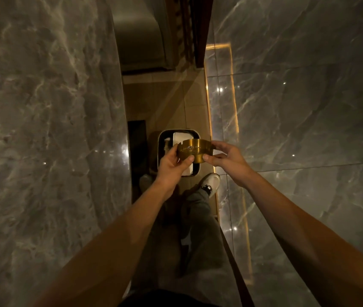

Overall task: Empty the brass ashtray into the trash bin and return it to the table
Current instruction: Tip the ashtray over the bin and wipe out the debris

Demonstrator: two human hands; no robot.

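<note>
The brass ashtray [194,150], round with notches in its rim, is held tipped on its side right above the trash bin [160,151]. My left hand [171,165] grips its left side, thumb on the lower wall. My right hand [227,158] pinches its right side with thumb and fingers. The bin is a dark rounded-square tub on the floor with white paper waste inside; the ashtray and my left hand hide part of its opening. Whether anything is left in the ashtray cannot be seen.
A large grey marble table top [43,140] fills the left side, its curved edge close to the bin. Glossy marble floor tiles [297,129] with a lit gold strip [234,120] lie to the right. My legs and a white shoe [210,183] stand just behind the bin.
</note>
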